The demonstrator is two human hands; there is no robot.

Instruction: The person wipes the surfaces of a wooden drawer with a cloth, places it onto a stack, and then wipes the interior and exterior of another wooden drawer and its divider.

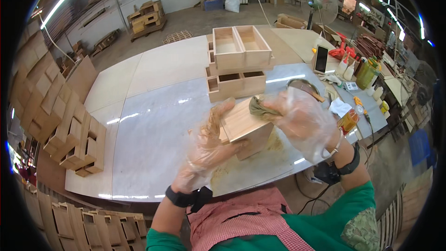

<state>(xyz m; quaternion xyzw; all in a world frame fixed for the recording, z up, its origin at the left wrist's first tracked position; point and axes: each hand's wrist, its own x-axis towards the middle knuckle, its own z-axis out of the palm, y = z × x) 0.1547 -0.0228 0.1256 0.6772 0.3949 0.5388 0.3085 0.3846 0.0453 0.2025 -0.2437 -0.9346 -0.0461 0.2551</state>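
A pale wooden box (244,120) stands tilted over the near part of the table, its flat top panel turned up toward me. My left hand (211,135), in a clear plastic glove, grips the box along its left side, thumb at the near edge. In my right hand (302,114), also gloved in clear plastic, is a bunched green cloth (265,110), pressed against the top panel's far right corner. Brownish smears mark the left glove. Just beyond stand stacked wooden drawer boxes (241,46), the upper ones with open compartments facing up.
A round metal dish (302,85) with a brush-like wooden handle lies to the right. Past it are a dark phone (320,59), bottles (367,72) and an amber jar (348,120). Tall stacks of wooden boxes (69,130) line the left. The table's front edge (139,200) runs before me.
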